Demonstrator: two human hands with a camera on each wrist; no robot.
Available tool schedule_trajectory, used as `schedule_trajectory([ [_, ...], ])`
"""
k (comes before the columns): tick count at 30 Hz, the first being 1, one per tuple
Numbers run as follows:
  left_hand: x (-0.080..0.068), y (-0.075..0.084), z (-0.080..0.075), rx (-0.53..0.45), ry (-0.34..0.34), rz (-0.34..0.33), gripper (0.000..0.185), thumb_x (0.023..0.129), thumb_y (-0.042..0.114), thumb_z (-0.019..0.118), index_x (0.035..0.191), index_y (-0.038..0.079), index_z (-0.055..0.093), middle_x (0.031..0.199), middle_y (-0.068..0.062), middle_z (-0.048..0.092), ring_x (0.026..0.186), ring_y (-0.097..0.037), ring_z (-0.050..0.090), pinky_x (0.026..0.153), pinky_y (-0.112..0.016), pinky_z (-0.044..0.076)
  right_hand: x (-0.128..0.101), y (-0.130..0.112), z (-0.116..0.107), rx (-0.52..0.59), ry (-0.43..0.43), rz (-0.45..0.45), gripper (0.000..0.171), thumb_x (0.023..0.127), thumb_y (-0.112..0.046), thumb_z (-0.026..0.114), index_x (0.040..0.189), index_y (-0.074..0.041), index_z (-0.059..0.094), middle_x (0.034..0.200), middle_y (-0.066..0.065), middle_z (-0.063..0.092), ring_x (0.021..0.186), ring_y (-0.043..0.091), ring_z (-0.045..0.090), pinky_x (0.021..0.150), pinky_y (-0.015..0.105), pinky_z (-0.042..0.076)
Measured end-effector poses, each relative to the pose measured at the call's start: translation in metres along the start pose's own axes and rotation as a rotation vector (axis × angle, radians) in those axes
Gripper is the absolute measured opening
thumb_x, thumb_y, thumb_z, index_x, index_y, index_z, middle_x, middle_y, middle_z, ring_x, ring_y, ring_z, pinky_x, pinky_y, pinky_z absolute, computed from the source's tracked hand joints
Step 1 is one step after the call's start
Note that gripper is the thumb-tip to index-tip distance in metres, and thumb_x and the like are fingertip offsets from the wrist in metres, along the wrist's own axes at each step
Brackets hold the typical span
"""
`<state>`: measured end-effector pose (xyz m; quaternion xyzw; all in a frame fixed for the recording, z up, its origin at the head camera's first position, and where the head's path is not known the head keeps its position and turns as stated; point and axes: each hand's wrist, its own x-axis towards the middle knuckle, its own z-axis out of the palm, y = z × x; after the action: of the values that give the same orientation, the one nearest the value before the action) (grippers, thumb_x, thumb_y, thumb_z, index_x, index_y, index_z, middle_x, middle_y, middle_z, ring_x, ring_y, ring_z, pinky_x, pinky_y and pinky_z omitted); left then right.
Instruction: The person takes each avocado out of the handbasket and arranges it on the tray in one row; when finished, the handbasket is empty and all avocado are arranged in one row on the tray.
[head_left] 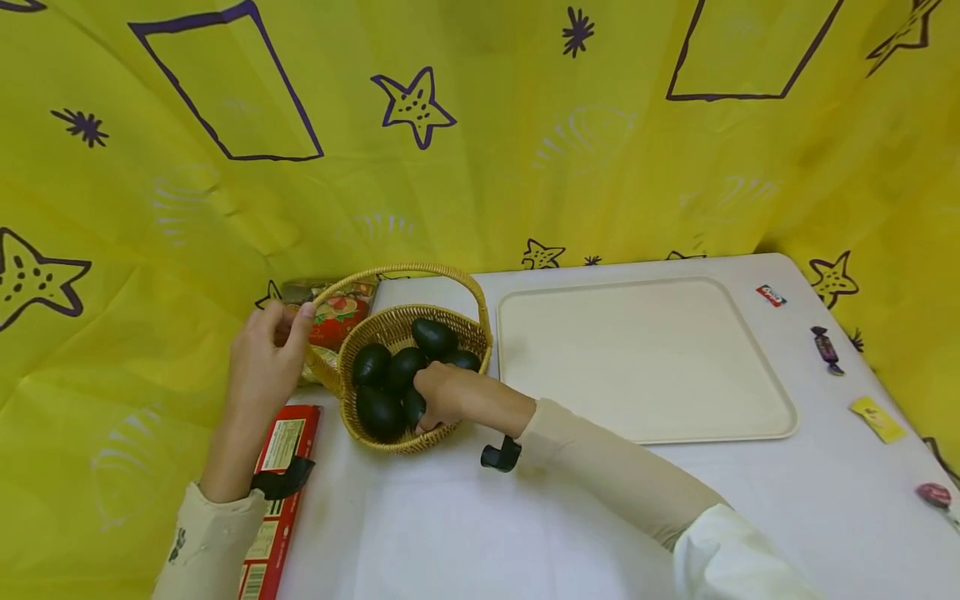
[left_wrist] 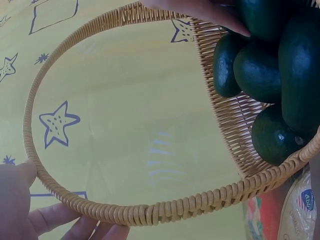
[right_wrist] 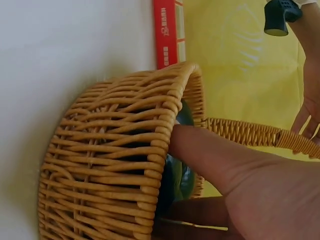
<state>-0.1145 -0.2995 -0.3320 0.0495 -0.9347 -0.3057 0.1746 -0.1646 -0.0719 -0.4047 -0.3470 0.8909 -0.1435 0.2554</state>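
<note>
A wicker basket [head_left: 408,446] stands on the white table, holding several dark green avocados [head_left: 380,414]. At its left side my left hand [head_left: 264,350] holds the wrapped hoop handle [head_left: 420,268]; in the left wrist view the thumb lies on one side of the handle and fingers on the other. My right hand [head_left: 450,393] reaches down into the basket over the right-hand rim. Its thumb and fingers lie around one avocado [right_wrist: 175,180] in the right wrist view, where the basket wall [right_wrist: 100,170] hides part of the fruit.
Right of the basket lies a cream tray [head_left: 637,358]. Behind the left hand is a red food packet [head_left: 333,329], and a long red box [head_left: 281,500] lies under the left forearm. Several small wrapped sweets [head_left: 827,350] line the table's right side. A yellow patterned curtain [head_left: 480,200] hangs behind.
</note>
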Motion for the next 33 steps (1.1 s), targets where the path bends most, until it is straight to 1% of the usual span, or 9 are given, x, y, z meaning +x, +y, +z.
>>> schedule_trajectory([
  [6,0.001,-0.001,0.000,0.006,0.006,0.017,0.048,0.111,0.048,0.049,0.099,0.003,0.061,0.098,-0.016,0.057,0.091,-0.026,0.052,0.079,-0.041,0.039,0.002,0.003,-0.002,-0.028,-0.039,-0.018,0.036,0.088,-0.037,0.089,0.099,-0.011,0.068,0.087,-0.001,0.063,0.078,0.013,0.062,0.068,0.025,0.051],
  [11,0.002,-0.001,0.000,0.008,0.002,0.024,0.047,0.111,0.047,0.050,0.100,0.003,0.062,0.098,-0.016,0.057,0.091,-0.026,0.052,0.078,-0.041,0.039,0.000,0.004,-0.002,-0.056,-0.023,-0.037,0.037,0.088,-0.039,0.088,0.102,-0.010,0.069,0.093,-0.001,0.064,0.083,0.012,0.062,0.071,0.025,0.051],
  [15,0.002,-0.001,-0.001,0.008,0.002,0.025,0.047,0.111,0.046,0.049,0.099,0.002,0.061,0.099,-0.016,0.057,0.092,-0.027,0.052,0.079,-0.041,0.039,-0.004,0.004,-0.001,-0.060,-0.008,-0.046,0.040,0.089,-0.041,0.087,0.106,-0.009,0.070,0.095,0.000,0.066,0.084,0.012,0.062,0.072,0.025,0.051],
  [18,0.001,-0.001,-0.001,0.009,0.001,0.031,0.047,0.111,0.046,0.049,0.098,0.002,0.061,0.098,-0.016,0.057,0.091,-0.027,0.052,0.078,-0.041,0.039,-0.006,0.005,-0.002,-0.059,0.009,-0.049,0.045,0.089,-0.043,0.086,0.112,-0.008,0.070,0.099,0.001,0.068,0.087,0.014,0.064,0.074,0.027,0.052],
  [20,0.001,-0.002,-0.001,0.010,0.001,0.035,0.047,0.112,0.046,0.049,0.098,0.002,0.061,0.097,-0.016,0.057,0.090,-0.026,0.051,0.077,-0.041,0.038,-0.009,0.006,-0.004,-0.054,0.020,-0.053,0.051,0.089,-0.045,0.085,0.120,-0.007,0.069,0.107,0.003,0.070,0.094,0.016,0.066,0.078,0.028,0.053],
  [23,0.001,-0.002,-0.001,0.009,0.004,0.042,0.047,0.111,0.046,0.050,0.097,0.003,0.060,0.095,-0.015,0.057,0.089,-0.026,0.051,0.077,-0.041,0.038,-0.015,0.008,-0.006,-0.038,0.048,-0.080,0.067,0.090,-0.046,0.085,0.138,-0.003,0.064,0.127,0.009,0.071,0.111,0.021,0.068,0.089,0.031,0.055],
  [26,0.001,-0.002,0.000,0.010,0.011,0.051,0.047,0.111,0.046,0.050,0.095,0.003,0.060,0.093,-0.015,0.056,0.087,-0.025,0.050,0.075,-0.040,0.038,-0.025,0.013,-0.010,0.008,0.103,-0.144,0.079,0.090,-0.043,0.085,0.149,0.001,0.055,0.141,0.014,0.066,0.123,0.024,0.067,0.098,0.033,0.055],
  [29,0.001,-0.001,0.000,0.009,0.016,0.053,0.047,0.111,0.047,0.051,0.094,0.003,0.059,0.092,-0.015,0.056,0.085,-0.025,0.050,0.075,-0.041,0.037,-0.039,0.020,-0.015,0.077,0.172,-0.224,0.078,0.091,-0.038,0.085,0.149,0.002,0.053,0.142,0.013,0.066,0.121,0.021,0.068,0.098,0.033,0.055],
  [33,0.001,-0.001,0.000,0.000,0.016,0.044,0.047,0.111,0.047,0.050,0.095,0.003,0.060,0.094,-0.015,0.056,0.086,-0.025,0.050,0.075,-0.040,0.037,-0.061,0.032,-0.023,0.157,0.233,-0.279,0.080,0.093,-0.036,0.083,0.154,0.001,0.048,0.152,0.013,0.058,0.133,0.021,0.061,0.105,0.034,0.052],
])
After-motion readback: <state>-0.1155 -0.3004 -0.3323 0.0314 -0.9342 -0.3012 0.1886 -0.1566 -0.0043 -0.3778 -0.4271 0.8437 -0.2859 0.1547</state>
